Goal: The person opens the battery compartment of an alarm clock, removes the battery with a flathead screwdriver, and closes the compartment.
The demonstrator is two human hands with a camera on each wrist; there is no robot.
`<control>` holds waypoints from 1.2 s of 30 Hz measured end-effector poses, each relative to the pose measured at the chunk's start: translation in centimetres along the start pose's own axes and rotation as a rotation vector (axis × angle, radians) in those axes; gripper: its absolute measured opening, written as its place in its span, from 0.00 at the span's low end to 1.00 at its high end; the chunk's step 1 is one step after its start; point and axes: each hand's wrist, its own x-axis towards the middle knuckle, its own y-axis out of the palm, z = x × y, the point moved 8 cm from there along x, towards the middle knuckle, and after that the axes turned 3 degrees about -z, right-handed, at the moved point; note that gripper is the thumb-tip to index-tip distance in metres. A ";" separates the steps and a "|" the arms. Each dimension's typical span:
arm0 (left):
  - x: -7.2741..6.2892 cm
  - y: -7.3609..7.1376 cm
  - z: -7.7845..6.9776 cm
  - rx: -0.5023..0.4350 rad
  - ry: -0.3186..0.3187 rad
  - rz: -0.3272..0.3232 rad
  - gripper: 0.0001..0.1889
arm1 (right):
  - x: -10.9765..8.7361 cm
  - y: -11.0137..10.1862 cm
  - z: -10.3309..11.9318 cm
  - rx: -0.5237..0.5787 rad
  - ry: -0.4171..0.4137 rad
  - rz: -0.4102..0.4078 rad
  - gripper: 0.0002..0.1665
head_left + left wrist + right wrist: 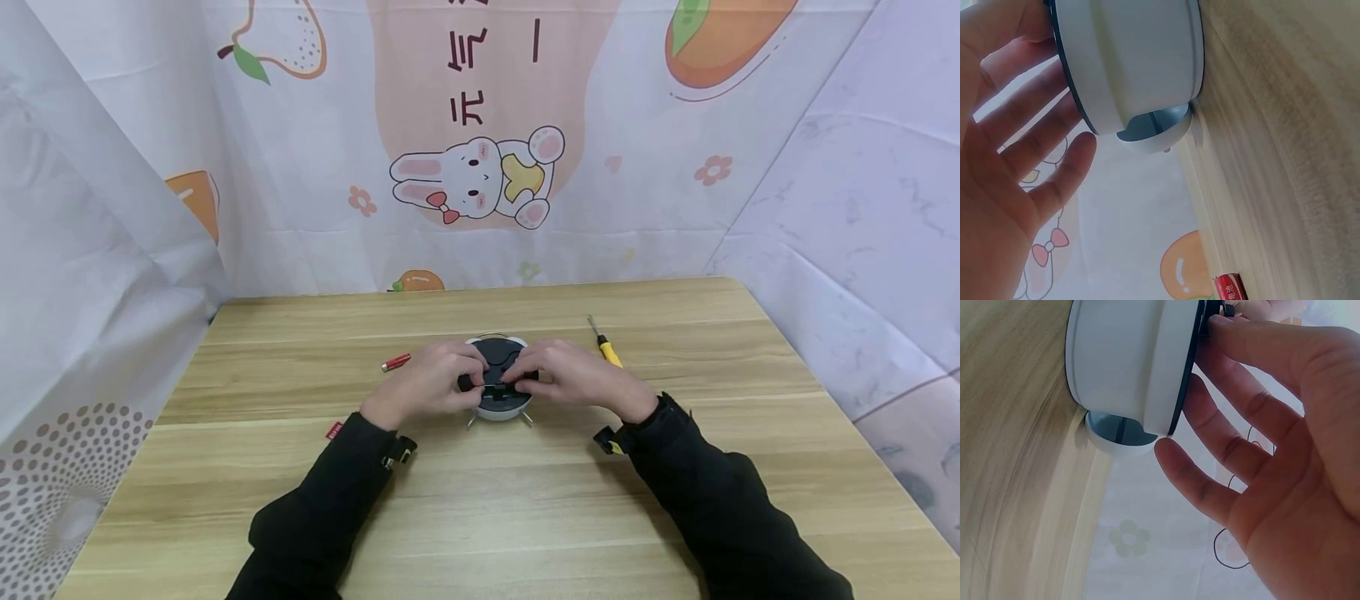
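Note:
A round white alarm clock (504, 413) lies with its black back (501, 353) facing up and its thin legs toward me. An open recess shows in that back. My left hand (435, 377) is at its left side, thumb and forefinger pinching a small black part (465, 382). Opposite it, my right hand (558, 375) pinches at a black part over the recess, its shape mostly hidden by fingers. In the right wrist view the thumb (1254, 340) bends at the back's edge, while other fingertips rest near the rim. A bell cup (1157, 134) juts from the clock's side.
A red battery (396, 362) lies left of the clock on the wooden table (480, 517). A small red tag or object (334, 430) shows beside the left sleeve. Behind the right hand lies a yellow-handled screwdriver (609, 351). Printed cloth (300, 167) hangs along the table's back edge.

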 end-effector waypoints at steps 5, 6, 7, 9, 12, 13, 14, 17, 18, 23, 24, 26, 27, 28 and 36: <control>0.0 0.0 0.0 -0.011 -0.002 0.001 0.04 | 0.0 -0.1 0.1 -0.002 0.000 0.001 0.12; 0.0 0.0 0.1 -0.013 -0.007 0.004 0.04 | 0.0 -0.1 0.1 -0.003 0.001 0.001 0.12; 0.0 0.0 0.2 -0.018 -0.011 0.008 0.04 | 0.0 -0.1 0.1 -0.003 0.002 0.001 0.12; 0.0 0.1 0.3 -0.029 -0.023 0.019 0.03 | 0.0 -0.1 0.1 -0.004 0.001 0.002 0.12; 0.0 0.2 0.6 -0.046 -0.044 0.038 0.02 | 0.0 -0.1 0.1 -0.009 -0.001 0.002 0.12; -0.1 0.2 0.6 -0.052 -0.050 0.043 0.02 | 0.0 -0.1 0.1 -0.009 -0.003 0.002 0.12; -0.1 0.2 0.7 -0.057 -0.057 0.048 0.03 | 0.0 -0.1 0.1 -0.009 -0.005 0.001 0.12; -0.2 0.3 0.7 -0.067 -0.070 0.058 0.03 | 0.1 -0.1 0.1 -0.005 -0.007 0.000 0.11; -0.2 0.3 0.8 -0.071 -0.074 0.060 0.03 | 0.1 0.0 0.1 -0.003 -0.007 0.000 0.11; -0.3 0.2 0.6 -0.084 -0.091 0.073 0.03 | 0.0 0.0 0.1 -0.002 0.004 0.006 0.11; -0.3 0.1 0.6 -0.087 -0.093 0.075 0.03 | 0.0 0.0 0.1 -0.003 0.006 0.008 0.11; -0.3 0.1 0.6 -0.093 -0.093 0.077 0.03 | 0.0 0.1 0.1 -0.006 0.010 0.012 0.11; -0.3 0.1 0.5 -0.098 -0.093 0.077 0.03 | 0.0 0.1 0.1 -0.006 0.012 0.013 0.11; -0.3 0.1 0.6 -0.101 -0.093 0.077 0.03 | 0.0 0.1 0.1 -0.007 0.012 0.014 0.11; -0.4 0.2 0.6 -0.115 -0.071 0.073 0.04 | -0.1 0.2 0.1 -0.004 0.020 0.012 0.11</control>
